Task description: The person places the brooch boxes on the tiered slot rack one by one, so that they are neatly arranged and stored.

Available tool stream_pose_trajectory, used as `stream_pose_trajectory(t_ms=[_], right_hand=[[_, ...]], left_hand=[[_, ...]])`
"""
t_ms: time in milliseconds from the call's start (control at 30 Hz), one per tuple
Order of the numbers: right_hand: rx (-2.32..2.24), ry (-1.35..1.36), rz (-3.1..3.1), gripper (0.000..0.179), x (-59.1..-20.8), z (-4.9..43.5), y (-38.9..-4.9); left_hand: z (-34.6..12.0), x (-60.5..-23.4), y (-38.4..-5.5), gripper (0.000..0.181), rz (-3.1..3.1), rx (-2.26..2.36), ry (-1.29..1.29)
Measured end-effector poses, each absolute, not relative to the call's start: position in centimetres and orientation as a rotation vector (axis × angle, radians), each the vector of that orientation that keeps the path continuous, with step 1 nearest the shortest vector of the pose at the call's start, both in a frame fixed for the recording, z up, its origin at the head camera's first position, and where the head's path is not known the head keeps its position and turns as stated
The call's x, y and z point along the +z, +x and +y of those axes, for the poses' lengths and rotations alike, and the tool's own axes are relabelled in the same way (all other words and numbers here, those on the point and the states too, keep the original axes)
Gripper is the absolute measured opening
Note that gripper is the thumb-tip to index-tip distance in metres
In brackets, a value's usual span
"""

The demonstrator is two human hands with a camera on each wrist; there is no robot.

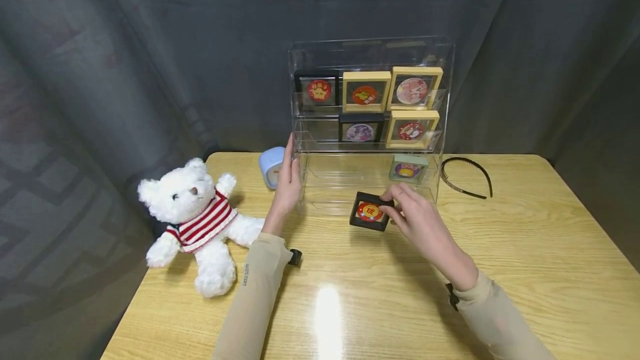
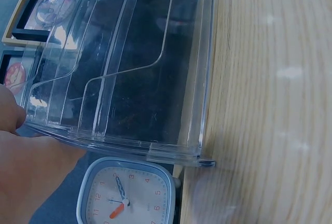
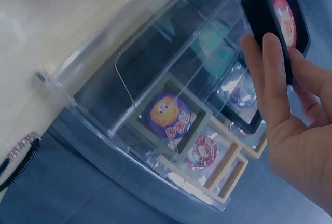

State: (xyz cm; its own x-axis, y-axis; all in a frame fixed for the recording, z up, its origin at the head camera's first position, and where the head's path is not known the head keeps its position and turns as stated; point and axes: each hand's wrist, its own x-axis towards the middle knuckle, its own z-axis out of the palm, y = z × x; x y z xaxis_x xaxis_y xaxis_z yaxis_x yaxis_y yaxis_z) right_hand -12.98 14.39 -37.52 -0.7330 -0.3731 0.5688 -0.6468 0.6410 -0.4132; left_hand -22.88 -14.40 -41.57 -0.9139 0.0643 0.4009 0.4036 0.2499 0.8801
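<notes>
A clear acrylic tiered display rack (image 1: 345, 175) stands at the back of the table. My left hand (image 1: 288, 185) lies along its left side, fingers pointing up against the side panel. My right hand (image 1: 417, 218) pinches the right edge of a small black display frame (image 1: 355, 221) between thumb and fingers. Inside that frame is a round red and gold badge; it is held tilted in front of the rack's lower tiers. The right wrist view shows the black frame (image 3: 258, 19) above the fingertips. A green frame (image 1: 422, 160) sits alone on a lower tier at the right.
Higher tiers hold several black and cream frames, such as a cream frame (image 1: 393, 89) at top right. A blue alarm clock (image 2: 85, 193) stands beside the rack's left side. A white teddy bear (image 1: 215, 271) sits at the left, and a black headband (image 1: 467, 161) lies right of the rack.
</notes>
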Motion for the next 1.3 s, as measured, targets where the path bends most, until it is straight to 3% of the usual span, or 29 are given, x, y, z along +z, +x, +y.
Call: stream_pose_trajectory(t_ms=[600, 900, 1133, 1300], right_hand=[[0.896, 0.702, -2.358, 0.019, -34.9, 14.8, -17.9], [0.886, 0.694, -2.346, 0.021, -34.8, 14.7, -19.7], [0.876, 0.734, -2.347, 0.023, -35.3, 14.3, -20.6], [0.871, 0.724, -2.385, 0.021, -35.6, 14.1, -20.8]], left_hand=[[-14.1, -41.3, -22.9, 0.058, -2.224, -1.726, -0.443], [-14.4, -41.8, -22.9, 0.058, -2.209, -1.723, -0.478], [-15.3, -44.1, -24.5, 0.058, -2.178, -1.714, -0.518], [-14.9, -43.0, -23.7, 0.058, -2.189, -1.717, -0.497]])
